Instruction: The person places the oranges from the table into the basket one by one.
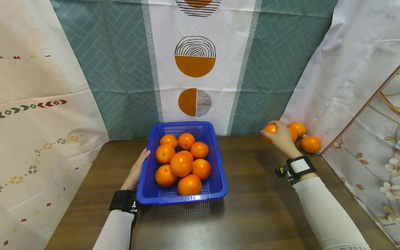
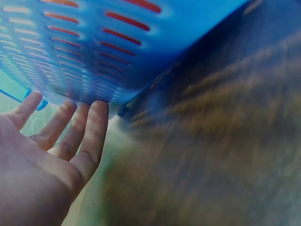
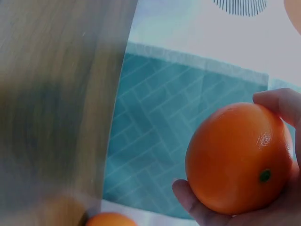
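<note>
In the head view a blue plastic basket stands on the table, with several oranges heaped inside. My left hand is at the basket's left side. The left wrist view shows its fingertips against the slotted basket wall, the fingers extended. Over at the right, my right hand grips an orange near the table's back edge. Seen from the right wrist, thumb and fingers go round that orange, its green stem spot showing.
Three loose oranges lie at the back right corner, among them one at the outer side and one behind it. A patterned cloth hangs along the back of the wooden table. Floral cloth borders the right side.
</note>
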`<state>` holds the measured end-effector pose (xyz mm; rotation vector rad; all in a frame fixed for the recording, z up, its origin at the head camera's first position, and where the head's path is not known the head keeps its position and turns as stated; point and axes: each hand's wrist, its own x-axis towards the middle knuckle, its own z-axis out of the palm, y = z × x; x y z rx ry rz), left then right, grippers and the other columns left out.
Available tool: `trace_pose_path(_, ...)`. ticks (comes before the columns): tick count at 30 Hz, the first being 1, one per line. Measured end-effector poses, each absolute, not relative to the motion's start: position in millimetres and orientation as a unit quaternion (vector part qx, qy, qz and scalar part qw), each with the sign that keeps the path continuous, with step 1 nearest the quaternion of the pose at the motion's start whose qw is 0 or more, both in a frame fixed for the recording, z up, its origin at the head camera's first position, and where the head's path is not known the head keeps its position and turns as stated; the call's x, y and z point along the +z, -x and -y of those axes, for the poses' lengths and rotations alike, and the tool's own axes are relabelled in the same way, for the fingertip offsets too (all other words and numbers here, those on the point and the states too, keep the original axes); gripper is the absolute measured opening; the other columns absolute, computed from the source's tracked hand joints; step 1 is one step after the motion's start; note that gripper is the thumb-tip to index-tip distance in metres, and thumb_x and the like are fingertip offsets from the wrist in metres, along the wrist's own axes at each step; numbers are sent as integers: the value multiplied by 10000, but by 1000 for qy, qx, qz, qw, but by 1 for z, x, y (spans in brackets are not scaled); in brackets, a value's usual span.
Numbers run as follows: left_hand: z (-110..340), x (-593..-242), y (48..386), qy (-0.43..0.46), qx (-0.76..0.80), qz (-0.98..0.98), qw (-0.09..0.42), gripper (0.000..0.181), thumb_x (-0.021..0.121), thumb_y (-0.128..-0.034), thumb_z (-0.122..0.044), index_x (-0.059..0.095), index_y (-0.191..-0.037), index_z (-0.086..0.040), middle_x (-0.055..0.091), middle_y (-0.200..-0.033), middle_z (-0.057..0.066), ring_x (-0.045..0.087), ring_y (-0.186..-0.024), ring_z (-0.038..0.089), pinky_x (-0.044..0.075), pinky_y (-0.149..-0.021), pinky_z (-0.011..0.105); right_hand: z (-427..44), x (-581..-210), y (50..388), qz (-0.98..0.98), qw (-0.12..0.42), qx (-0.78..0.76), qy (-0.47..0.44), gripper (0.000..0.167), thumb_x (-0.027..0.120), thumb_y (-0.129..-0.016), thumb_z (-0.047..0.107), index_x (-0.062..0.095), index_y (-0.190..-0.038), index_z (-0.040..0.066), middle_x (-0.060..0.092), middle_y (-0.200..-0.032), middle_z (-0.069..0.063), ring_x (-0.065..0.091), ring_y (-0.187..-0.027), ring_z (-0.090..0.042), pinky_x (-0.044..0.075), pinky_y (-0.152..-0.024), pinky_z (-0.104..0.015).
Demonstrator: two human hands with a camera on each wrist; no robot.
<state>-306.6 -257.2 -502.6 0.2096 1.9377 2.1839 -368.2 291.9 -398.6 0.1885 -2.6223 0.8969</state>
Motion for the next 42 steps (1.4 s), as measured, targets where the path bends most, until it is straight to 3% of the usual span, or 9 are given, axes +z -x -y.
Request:
trace_pose_path(8,257,-502,304,-74,744,-656,107,619,275,-1116,-556,96,-1664,-330,260,-1646,118,488,-1319,223,521,-991,378,-267,-386,371,926,188,317,-85,556,707,-975,307,543,-1334,-84,525,-1226,-310,543,-1025,-432,491,-852,-537)
trace_pose_path(24,256,-501,307,-71,744,-656,105,615,269,-1120,-545,93,-1666,-324,259,-1647,108,472,-1333,227,512,-994,371,-218,-360,375,904,143,393,-85,582,681,-982,359,521,-1410,-2,511,-1359,-257,553,-1116,-404,518,-902,-509)
trace_pose_path(42,257,-501,307,-79,745,-655,104,621,273,-1121,-543,87,-1666,-311,270,-1629,127,525,-1281,193,536,-973,373,-164,-354,380,887,109,436,-109,546,705,-971,320,528,-1395,24,526,-1352,-229,562,-1131,-395,530,-934,-517)
